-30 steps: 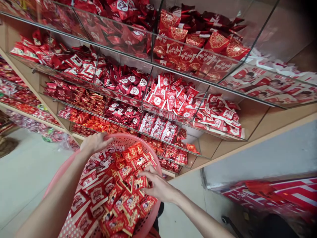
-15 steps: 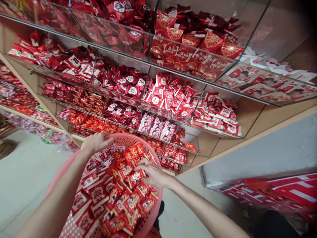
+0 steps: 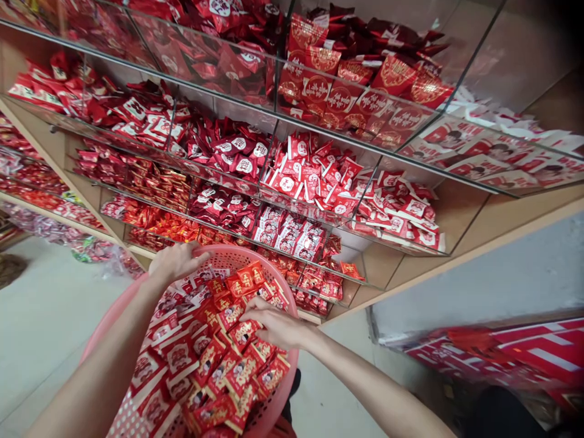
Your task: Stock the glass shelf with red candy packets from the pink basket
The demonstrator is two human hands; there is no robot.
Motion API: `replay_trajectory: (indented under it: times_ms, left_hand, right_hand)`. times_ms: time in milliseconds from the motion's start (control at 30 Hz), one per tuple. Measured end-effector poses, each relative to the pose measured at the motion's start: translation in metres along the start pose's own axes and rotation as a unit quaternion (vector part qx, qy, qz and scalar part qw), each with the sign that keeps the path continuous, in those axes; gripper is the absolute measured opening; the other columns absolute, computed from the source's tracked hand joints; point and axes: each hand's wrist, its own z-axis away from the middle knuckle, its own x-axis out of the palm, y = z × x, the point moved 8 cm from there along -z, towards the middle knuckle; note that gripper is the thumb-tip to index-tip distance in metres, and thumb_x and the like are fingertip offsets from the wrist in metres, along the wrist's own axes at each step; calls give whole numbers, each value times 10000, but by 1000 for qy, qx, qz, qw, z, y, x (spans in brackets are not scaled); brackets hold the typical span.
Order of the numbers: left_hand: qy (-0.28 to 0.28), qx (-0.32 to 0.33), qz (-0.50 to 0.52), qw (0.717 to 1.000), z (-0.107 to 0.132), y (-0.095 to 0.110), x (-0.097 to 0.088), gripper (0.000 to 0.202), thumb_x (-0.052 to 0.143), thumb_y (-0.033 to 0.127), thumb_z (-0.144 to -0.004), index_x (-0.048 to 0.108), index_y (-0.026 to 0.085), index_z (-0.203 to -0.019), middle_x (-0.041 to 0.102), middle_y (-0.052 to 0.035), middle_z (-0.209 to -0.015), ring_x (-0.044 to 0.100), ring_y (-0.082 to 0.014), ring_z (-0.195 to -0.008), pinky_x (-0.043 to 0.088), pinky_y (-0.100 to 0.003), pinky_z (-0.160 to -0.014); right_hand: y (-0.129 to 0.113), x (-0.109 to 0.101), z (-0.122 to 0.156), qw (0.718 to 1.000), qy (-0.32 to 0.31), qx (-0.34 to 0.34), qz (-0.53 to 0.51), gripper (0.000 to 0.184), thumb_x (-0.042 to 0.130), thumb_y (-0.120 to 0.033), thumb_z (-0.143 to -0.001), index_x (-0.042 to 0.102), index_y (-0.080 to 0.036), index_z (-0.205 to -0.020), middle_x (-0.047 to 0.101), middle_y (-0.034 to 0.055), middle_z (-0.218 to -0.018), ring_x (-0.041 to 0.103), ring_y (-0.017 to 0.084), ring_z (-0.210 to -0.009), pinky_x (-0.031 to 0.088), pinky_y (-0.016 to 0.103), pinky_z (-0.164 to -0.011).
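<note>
A pink plastic basket heaped with red sweet packets is in front of me, low in the head view. My left hand grips the basket's far rim, fingers curled over the edge. My right hand rests on the packet heap near the right rim, its fingers curled and pinched round a red packet.
Glass-fronted shelf bins stacked in tiers hold piles of red wrapped sweets across the top and middle. A wooden shelf frame runs down to the right. Grey floor lies at the left. Red and white boxes lie at lower right.
My right hand has slid a little left and up across the packets, still pinching among them. The left hand has stayed on the rim.
</note>
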Motion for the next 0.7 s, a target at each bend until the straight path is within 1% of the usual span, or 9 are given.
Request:
replay_trajectory:
  times_ms: [267,333,400,433,467,533,567,633,700]
  left_hand:
    - [-4,-12,-4,1000,-4,-2,1,803,179,751,-731,607,217,-1152,708,-157,-1006,651,-340,-935,474,-390,-742]
    - [-2,-12,-1,1000,-4,-3,1,789,190,745,-733,614,220,-1142,711,-153,-1004,653,-337,-929,474,-387,-739]
    - [0,-9,1,1000,-3,-5,1,784,183,742,-737,623,216,-1116,712,-157,-993,654,-341,-922,473,-391,-736]
    - [1,-9,1,1000,-3,-6,1,782,178,741,-739,628,211,-1098,712,-162,-987,653,-345,-922,472,-394,-736]
    - [2,-9,1,1000,-3,-7,1,779,175,736,-743,628,205,-1088,710,-166,-985,652,-348,-925,470,-396,-736]
    - [4,-13,1,1000,-4,-10,0,758,183,721,-752,621,199,-1084,706,-171,-988,648,-350,-933,466,-396,-737]
    - [4,-16,1,1000,-4,-12,1,742,193,712,-756,619,198,-1081,704,-172,-990,648,-349,-932,464,-395,-735]
    - [3,-18,3,1000,-6,-14,2,708,213,696,-761,620,201,-1062,703,-169,-981,651,-346,-915,461,-392,-724]
    - [1,-17,6,1000,-8,-16,4,684,227,690,-761,624,204,-1034,703,-167,-963,652,-345,-891,459,-391,-709]
  right_hand:
    - [-1,-8,4,998,26,-3,57,406,631,-124,-773,601,-205,-1170,557,73,-1165,458,217,-1130,365,372,-988]
    - [3,-15,14,996,82,9,15,429,652,-181,-772,585,-226,-1194,535,70,-1226,453,219,-1174,344,385,-1025]
    - [17,-25,35,974,214,53,-54,408,630,-252,-801,569,-254,-1205,508,65,-1271,451,212,-1207,328,390,-1054]
    - [28,-26,52,945,300,92,-96,387,612,-303,-819,563,-261,-1201,508,67,-1270,463,211,-1203,339,391,-1051]
    - [42,-23,72,900,390,138,-138,370,592,-368,-831,563,-258,-1184,525,74,-1244,490,214,-1175,365,394,-1034]
    - [71,8,113,792,505,243,-243,453,591,-528,-795,559,-232,-1136,579,95,-1160,572,230,-1052,464,390,-925]
    - [83,35,124,748,507,293,-313,505,605,-602,-750,568,-219,-1077,615,98,-1092,609,235,-971,508,378,-841]
    - [97,101,129,671,415,374,-487,583,484,-726,-754,589,-193,-966,675,102,-930,660,225,-790,547,356,-683]
    - [93,153,125,603,323,403,-608,699,369,-803,-743,603,-164,-904,687,99,-752,654,197,-596,535,317,-549]
